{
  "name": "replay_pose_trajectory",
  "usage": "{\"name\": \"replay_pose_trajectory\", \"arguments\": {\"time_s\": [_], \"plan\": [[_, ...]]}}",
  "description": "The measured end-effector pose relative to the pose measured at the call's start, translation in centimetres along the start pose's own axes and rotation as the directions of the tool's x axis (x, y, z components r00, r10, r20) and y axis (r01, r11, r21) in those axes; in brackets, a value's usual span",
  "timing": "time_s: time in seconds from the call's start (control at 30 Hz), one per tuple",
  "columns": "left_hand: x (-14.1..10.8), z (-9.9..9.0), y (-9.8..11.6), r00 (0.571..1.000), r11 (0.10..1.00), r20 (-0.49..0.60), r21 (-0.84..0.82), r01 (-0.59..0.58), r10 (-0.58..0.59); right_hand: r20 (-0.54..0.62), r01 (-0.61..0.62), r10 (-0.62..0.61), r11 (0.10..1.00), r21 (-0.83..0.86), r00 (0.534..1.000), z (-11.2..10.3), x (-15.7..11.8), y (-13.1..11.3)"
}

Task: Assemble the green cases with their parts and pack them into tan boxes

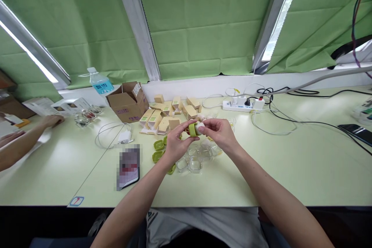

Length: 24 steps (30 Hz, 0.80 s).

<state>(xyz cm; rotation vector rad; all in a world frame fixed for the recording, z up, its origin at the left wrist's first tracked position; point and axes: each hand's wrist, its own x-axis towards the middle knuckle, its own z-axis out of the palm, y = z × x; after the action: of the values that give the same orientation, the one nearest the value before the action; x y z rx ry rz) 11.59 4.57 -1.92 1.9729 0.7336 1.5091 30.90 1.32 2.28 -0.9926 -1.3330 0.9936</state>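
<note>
Nearest: two bare forearms (132,205), entering from five and seven o'clock. Left hand (176,143): grip closed round one upright-or-tilted, angle unclear, lime cup (192,130). Right hand (222,135): fingertips pinching a small white piece (199,127) at the cup's right side. Both items above the counter (221,192). Below, at six o'clock: clear containers (195,165), clustered. Eight o'clock: loose green cups (158,145). Ten o'clock: small cartons (155,119); beyond, one open cardboard box (128,110). Two o'clock: white power strip (237,105). Likely faults: white piece dropped, should the pinch loosen; clear containers scattered, should a wrist dip.
</note>
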Motion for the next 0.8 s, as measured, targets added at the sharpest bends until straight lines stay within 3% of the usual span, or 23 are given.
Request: {"name": "replay_pose_trajectory", "arguments": {"time_s": [0.2,0.47,0.8], "plan": [[0.1,-0.3,-0.2,0.998,0.999,0.062,0.031,-0.026,0.024,0.015,-0.029,0.03,0.998,-0.049,0.999,-0.1,0.1,0.3],[-0.1,0.0,-0.2,0.992,0.983,-0.009,0.139,-0.122,0.124,-0.041,0.013,-0.017,0.995,-0.095,0.999,0.9,-0.4,0.4],[-0.1,-0.2,-0.5,0.995,0.994,-0.004,0.052,-0.098,0.098,-0.04,-0.02,0.02,1.0,0.019,0.999,0.8,-0.3,0.6]]}}
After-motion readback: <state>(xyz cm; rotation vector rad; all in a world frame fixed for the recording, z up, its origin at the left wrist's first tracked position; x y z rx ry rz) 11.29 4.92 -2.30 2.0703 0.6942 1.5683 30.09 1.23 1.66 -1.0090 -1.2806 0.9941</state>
